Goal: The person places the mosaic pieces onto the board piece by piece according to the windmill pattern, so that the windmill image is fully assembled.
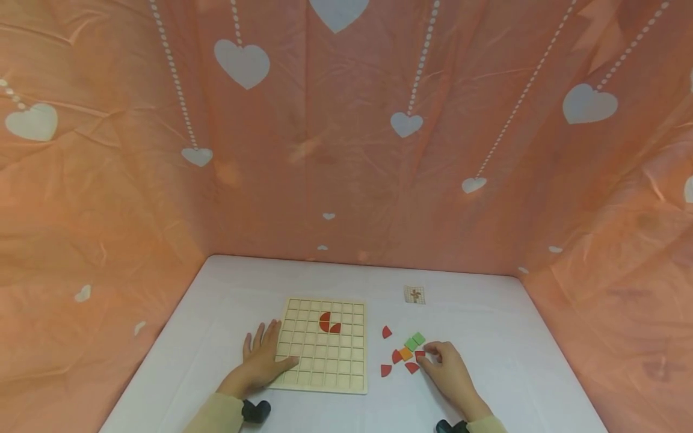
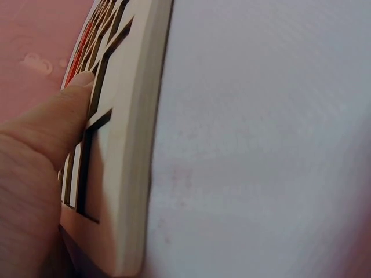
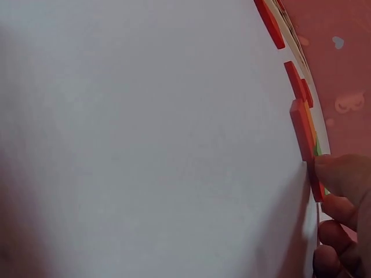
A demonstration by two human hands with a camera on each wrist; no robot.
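Orange curtain (image 1: 352, 180) bearing pale hearts (image 1: 242, 63), dotted strings (image 1: 424, 54); white table (image 1: 487, 325) before it.

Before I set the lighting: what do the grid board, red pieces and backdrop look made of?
Grid board: probably wood, pale and matt; its thick tan edge in the left wrist view suggests it.
Red pieces: painted wood or plastic, evenly coloured; the pictures leave it open.
Backdrop: thin fabric or plastic sheeting, slight sheen, going by its creases; can't tell which.

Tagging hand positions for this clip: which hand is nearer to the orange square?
Right. The right hand is just right of the orange square, pinching a red piece; the left hand is farther off, on the left edge of the board.
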